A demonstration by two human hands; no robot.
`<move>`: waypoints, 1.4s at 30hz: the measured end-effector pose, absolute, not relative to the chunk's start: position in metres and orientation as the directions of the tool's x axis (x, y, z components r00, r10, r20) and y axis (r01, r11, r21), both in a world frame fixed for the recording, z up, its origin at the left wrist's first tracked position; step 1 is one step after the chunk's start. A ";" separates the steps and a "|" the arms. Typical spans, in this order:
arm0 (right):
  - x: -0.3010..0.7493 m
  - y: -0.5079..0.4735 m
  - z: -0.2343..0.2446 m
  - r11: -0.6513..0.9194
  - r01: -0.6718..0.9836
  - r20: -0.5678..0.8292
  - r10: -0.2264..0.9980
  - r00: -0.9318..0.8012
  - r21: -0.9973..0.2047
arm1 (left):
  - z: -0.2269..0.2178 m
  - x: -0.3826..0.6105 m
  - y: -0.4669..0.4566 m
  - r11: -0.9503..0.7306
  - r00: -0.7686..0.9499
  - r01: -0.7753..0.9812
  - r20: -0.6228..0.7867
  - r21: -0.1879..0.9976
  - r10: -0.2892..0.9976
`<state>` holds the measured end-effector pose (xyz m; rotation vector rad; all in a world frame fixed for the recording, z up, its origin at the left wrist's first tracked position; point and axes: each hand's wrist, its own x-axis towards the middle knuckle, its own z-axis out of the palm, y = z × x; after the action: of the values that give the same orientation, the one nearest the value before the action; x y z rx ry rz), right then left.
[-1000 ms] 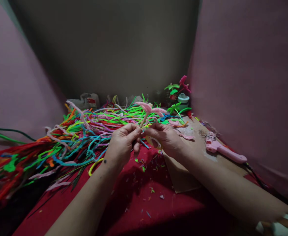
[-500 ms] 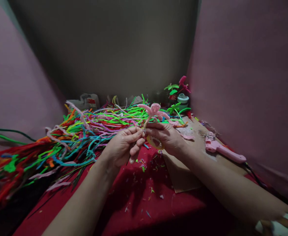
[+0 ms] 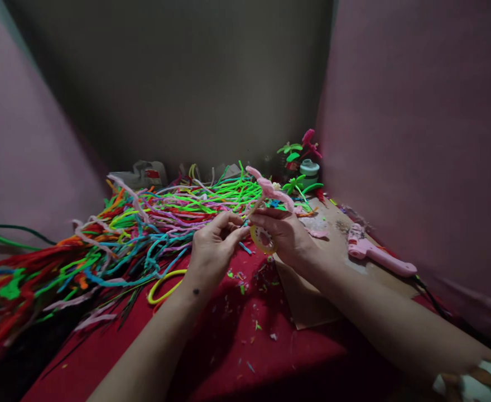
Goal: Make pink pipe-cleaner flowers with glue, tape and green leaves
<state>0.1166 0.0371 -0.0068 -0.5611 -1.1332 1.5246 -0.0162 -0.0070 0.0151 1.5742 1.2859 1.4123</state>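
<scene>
A pink pipe-cleaner flower (image 3: pixel 266 187) with fuzzy petals is held up between my hands, its pale stem slanting down to the left. My right hand (image 3: pixel 289 231) is closed around the stem, and a roll of yellowish tape (image 3: pixel 263 239) hangs under its fingers. My left hand (image 3: pixel 218 240) is closed too, thumb and forefinger pinching at the low end of the stem; exactly what lies between the fingertips is hard to make out.
A big heap of coloured pipe cleaners (image 3: pixel 174 209) spreads across the left and back. To the right, a pink glue gun (image 3: pixel 381 257) lies on a cardboard sheet (image 3: pixel 333 223). Finished flowers (image 3: pixel 310 145) stand behind by a light-green jar (image 3: pixel 309 170). Scraps litter the red cloth (image 3: pixel 245 346).
The flower has turned in my right hand, petals now seen from the side. My left hand has rolled over, its back facing up, and a yellow loop shows beside the wrist.
</scene>
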 end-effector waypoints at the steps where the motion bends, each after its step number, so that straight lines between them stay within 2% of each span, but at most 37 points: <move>1: 0.117 0.037 -0.007 0.067 -0.484 0.231 0.930 -0.287 -0.872 | 0.013 -0.015 -0.008 -0.353 -0.098 0.288 0.394 0.890 0.914; 4: 0.116 0.035 -0.004 0.083 -0.499 0.247 0.930 -0.273 -0.863 | 0.009 -0.013 -0.010 -0.463 -0.111 0.407 0.546 0.787 0.830; 7: 0.116 0.032 0.000 0.105 -0.505 0.268 0.927 -0.262 -0.857 | 0.010 -0.013 -0.012 -0.473 -0.095 0.445 0.565 0.761 0.820; 10: 0.116 0.031 0.000 0.116 -0.503 0.288 0.916 -0.280 -0.857 | 0.013 -0.011 -0.015 -0.413 -0.127 0.363 0.483 0.835 0.866; 14: 0.118 0.033 -0.004 0.145 -0.477 0.297 0.918 -0.261 -0.867 | 0.019 -0.008 -0.017 -0.250 -0.131 0.171 0.274 0.953 0.953; 18: 0.120 0.035 -0.007 0.083 -0.528 0.258 0.929 -0.266 -0.845 | 0.020 -0.011 -0.015 -0.149 -0.001 -0.020 0.149 0.989 0.989; 22: 0.122 0.039 -0.006 -0.045 -0.540 0.225 0.877 -0.424 -0.841 | 0.020 -0.018 -0.010 -0.018 0.182 -0.200 0.055 0.980 0.982; 25: 0.124 0.040 -0.004 -0.085 -0.523 0.220 0.842 -0.492 -0.848 | 0.021 -0.023 -0.009 0.090 0.285 -0.238 -0.019 0.967 0.958; 27: 0.124 0.039 -0.002 -0.058 -0.522 0.232 0.851 -0.472 -0.851 | 0.023 -0.023 -0.010 0.111 0.324 -0.206 -0.040 0.972 0.945; 30: 0.124 0.034 0.000 -0.009 -0.532 0.240 0.886 -0.398 -0.846 | 0.025 -0.020 -0.012 0.014 0.286 -0.096 0.015 0.995 0.958; 33: 0.121 0.030 0.000 0.020 -0.520 0.225 0.915 -0.336 -0.854 | 0.021 -0.014 -0.013 -0.183 0.101 0.114 0.172 0.977 0.980; 36: 0.117 0.029 -0.002 0.093 -0.515 0.276 0.916 -0.292 -0.852 | 0.013 -0.011 -0.012 -0.349 -0.031 0.365 0.386 0.863 0.922; 38: 0.115 0.029 -0.003 0.153 -0.508 0.323 0.909 -0.265 -0.848 | 0.009 -0.011 -0.011 -0.404 -0.061 0.463 0.483 0.789 0.873; 40: 0.115 0.028 -0.004 0.201 -0.482 0.353 0.902 -0.248 -0.853 | 0.008 -0.011 -0.011 -0.398 -0.084 0.459 0.484 0.795 0.871; 42: 0.116 0.028 -0.004 0.219 -0.458 0.364 0.896 -0.256 -0.862 | 0.012 -0.011 -0.012 -0.337 -0.087 0.370 0.393 0.866 0.915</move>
<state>0.1157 0.0277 -0.0038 -0.4844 -1.2410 1.3820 -0.0113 -0.0122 0.0119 1.6923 1.3954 1.4314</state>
